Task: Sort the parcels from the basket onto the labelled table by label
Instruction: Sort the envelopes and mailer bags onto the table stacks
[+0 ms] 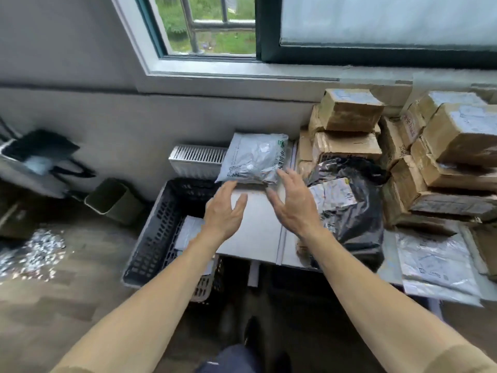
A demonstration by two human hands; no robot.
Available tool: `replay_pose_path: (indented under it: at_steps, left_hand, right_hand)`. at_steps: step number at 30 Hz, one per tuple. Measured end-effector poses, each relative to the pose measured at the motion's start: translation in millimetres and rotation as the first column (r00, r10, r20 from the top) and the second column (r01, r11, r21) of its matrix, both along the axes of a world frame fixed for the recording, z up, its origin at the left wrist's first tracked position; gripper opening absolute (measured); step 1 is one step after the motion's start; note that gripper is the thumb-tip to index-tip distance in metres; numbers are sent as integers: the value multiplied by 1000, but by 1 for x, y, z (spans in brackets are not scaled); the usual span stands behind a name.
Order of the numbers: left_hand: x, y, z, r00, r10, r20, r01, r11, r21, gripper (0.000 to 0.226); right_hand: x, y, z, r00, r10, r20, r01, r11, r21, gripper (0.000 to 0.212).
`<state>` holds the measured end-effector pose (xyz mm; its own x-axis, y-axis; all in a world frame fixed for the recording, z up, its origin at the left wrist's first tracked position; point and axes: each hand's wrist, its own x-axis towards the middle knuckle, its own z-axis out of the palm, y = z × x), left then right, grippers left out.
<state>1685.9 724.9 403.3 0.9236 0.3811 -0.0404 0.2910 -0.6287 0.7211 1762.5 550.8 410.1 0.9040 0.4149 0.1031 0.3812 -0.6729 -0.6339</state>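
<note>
A grey plastic mailer (252, 158) with green print lies at the far left end of the white table (255, 232). My left hand (224, 211) and my right hand (294, 203) hover just in front of it, fingers spread and relaxed, holding nothing. The fingertips of both hands are close to the mailer's near edge; I cannot tell if they touch it. Left of the table stands the dark slotted basket (153, 238), with a pale flat parcel (189, 232) inside, partly hidden by my left forearm.
A black bag parcel (349, 211) with a white label lies right of my right hand. Several taped cardboard boxes (435, 157) are stacked at the back right, flat silver mailers (438, 262) at the front right. A radiator (197, 160) and window sill are behind.
</note>
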Motion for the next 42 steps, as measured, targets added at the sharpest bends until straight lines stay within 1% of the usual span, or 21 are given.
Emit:
replay_pose_path:
  at_steps: [3,5,9,14,16,19,23,28,32,36,38,42]
  left_hand:
    - [-36,37,11,995,92,-30,-92,996,1,54]
    - [-56,66,10,989,136,-50,-137,990,-11,56]
    - [-92,127,-4,976,202,-87,-208,975,-71,58]
    - [-134,208,-31,965,190,-181,-215,968,-132,57]
    - [-146,242,-42,962,140,-233,-180,970,-163,57]
    - [-161,282,-55,950,75,-302,-136,973,-185,58]
    - [-153,309,-67,923,-46,-381,-42,975,-220,58]
    - [-126,320,-70,896,-129,-424,29,971,-235,56]
    - [-110,333,-74,874,-103,-474,15,982,-187,55]
    - [-83,343,-82,817,-161,-553,74,981,-177,57]
    - [-69,348,-88,802,-192,-565,109,978,-178,56]
    - [-30,363,-115,734,-299,-610,226,954,-196,56]
  right_hand:
    - [-32,45,-3,997,82,2,-82,996,33,59]
    - [-51,72,-5,993,117,1,-117,993,21,59]
    - [-84,128,-15,988,142,-54,-143,990,-11,60]
    - [-127,204,-38,986,86,-140,-92,995,-37,61]
    - [-149,230,-52,978,21,-206,-32,998,-52,61]
    - [-182,261,-72,951,-19,-309,-7,997,-82,64]
    - [-203,284,-86,926,-101,-364,70,993,-98,64]
    - [-192,304,-108,874,-178,-452,159,984,-79,63]
    - [-173,330,-128,795,-171,-583,181,983,-42,63]
    - [-150,355,-145,744,-196,-639,248,969,-9,61]
    - [-143,365,-153,711,-221,-668,293,956,-3,61]
    - [-126,386,-179,598,-312,-738,416,908,-47,59]
